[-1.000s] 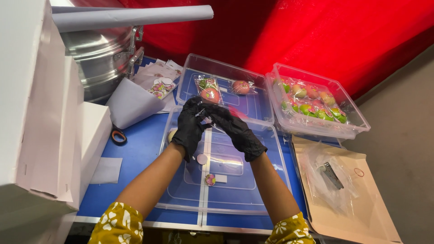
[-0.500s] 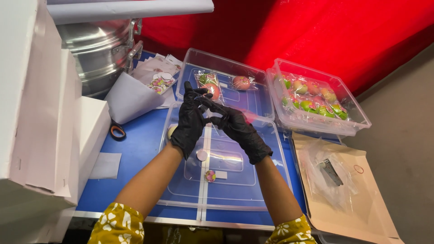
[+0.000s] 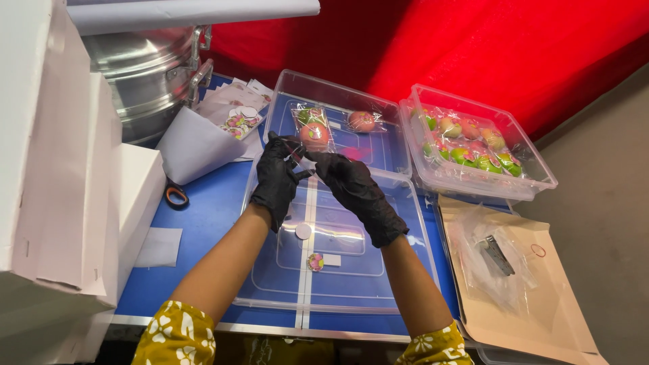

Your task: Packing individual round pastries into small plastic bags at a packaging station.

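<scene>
Both my hands wear black gloves and meet above the near clear plastic tray [image 3: 405,270]. My left hand [image 3: 278,177] and my right hand [image 3: 355,192] pinch a small clear plastic wrapper [image 3: 302,161] between their fingertips; what is inside it is hidden. Just beyond my hands, a second clear tray [image 3: 385,157] holds two wrapped pink and green sweets [image 3: 314,134]. A round sticker [image 3: 314,261] and a small white disc [image 3: 303,231] lie in the near tray.
A third clear tray [image 3: 534,186] at the right holds several wrapped sweets. Steel steamer pot [image 3: 145,74], white boxes [image 3: 61,169], sticker sheets [image 3: 236,115], white paper and orange-handled scissors [image 3: 176,196] stand left. A brown envelope [image 3: 561,304] with plastic bags and a stapler [image 3: 499,255] lies right.
My hands shifted slightly away from me and closer together on the wrapper; the left fingers, raised before, have folded down onto it.
</scene>
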